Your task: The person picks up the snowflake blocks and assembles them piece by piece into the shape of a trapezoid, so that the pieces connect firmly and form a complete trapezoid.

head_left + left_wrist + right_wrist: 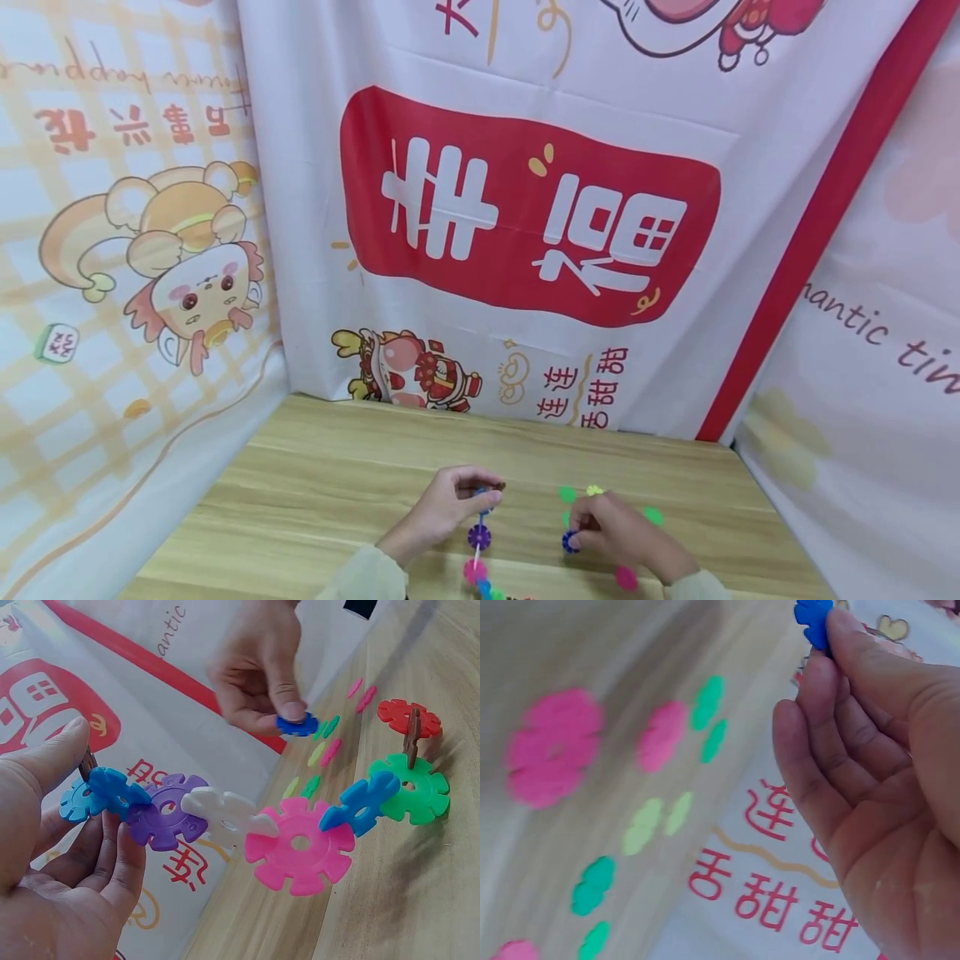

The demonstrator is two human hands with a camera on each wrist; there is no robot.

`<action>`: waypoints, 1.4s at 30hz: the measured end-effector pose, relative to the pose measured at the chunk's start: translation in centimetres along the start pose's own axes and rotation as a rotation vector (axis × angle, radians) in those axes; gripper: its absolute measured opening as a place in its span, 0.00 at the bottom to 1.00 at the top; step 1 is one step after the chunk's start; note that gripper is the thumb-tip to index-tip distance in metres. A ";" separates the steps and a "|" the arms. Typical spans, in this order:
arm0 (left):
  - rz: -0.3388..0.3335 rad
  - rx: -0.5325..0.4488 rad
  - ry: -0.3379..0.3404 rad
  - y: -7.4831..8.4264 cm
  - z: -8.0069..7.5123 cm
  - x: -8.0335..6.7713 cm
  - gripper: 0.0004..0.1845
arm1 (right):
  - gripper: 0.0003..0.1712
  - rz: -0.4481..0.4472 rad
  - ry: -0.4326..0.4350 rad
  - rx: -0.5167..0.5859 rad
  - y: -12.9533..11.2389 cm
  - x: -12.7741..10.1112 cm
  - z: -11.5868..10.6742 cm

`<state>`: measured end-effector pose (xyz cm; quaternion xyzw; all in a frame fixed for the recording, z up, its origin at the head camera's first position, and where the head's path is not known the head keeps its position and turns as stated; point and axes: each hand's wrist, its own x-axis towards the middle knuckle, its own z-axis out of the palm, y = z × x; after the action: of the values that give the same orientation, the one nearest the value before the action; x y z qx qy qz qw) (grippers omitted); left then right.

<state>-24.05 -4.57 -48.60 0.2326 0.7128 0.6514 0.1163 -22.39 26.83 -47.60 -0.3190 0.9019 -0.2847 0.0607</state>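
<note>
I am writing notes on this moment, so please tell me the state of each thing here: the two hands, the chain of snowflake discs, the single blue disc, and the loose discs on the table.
left hand: holds the chain's upper end
right hand: pinches the blue disc
disc chain: interlocked, far end resting on the table
blue disc: lifted, unattached
loose discs: flat on the wooden table

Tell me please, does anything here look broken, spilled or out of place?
Nothing stands out. The left hand holds one end of an intact chain of colourful plastic snowflake discs, the right hand pinches a dark blue plastic snowflake disc, and loose plastic discs lie flat on the wooden table.
</note>
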 end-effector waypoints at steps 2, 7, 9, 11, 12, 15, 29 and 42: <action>0.002 -0.001 -0.001 0.1 0.0 0.0 0.20 | 0.06 -0.015 0.026 0.010 -0.5 0.7 -0.4; 0.006 0.003 -0.001 0.2 0.1 0.1 0.19 | 0.05 -0.005 0.076 0.031 -1.8 2.3 -1.4; 0.007 0.003 -0.001 0.3 0.1 0.1 0.17 | 0.06 0.008 0.085 0.045 -2.3 2.9 -1.8; 0.010 0.003 0.000 0.3 0.1 0.1 0.17 | 0.06 0.021 0.093 0.068 -2.7 3.4 -2.0; 0.012 0.003 0.000 0.3 0.1 0.0 0.16 | 0.06 0.023 0.099 0.079 -3.0 3.6 -2.1; 0.014 -0.001 -0.001 0.2 0.1 0.0 0.17 | 0.06 0.033 0.133 0.104 -3.7 4.3 -2.2; 0.035 -0.001 -0.019 0.1 -0.1 0.1 0.18 | 0.05 0.005 0.346 0.205 -7.1 5.9 -0.7; 0.038 -0.019 -0.008 0.2 0.0 0.0 0.19 | 0.03 -0.003 0.415 0.264 -8.3 6.5 0.4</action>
<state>-24.01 -4.51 -48.36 0.2475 0.7017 0.6592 0.1090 -22.89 17.42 -42.92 -0.2441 0.8496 -0.4598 -0.0849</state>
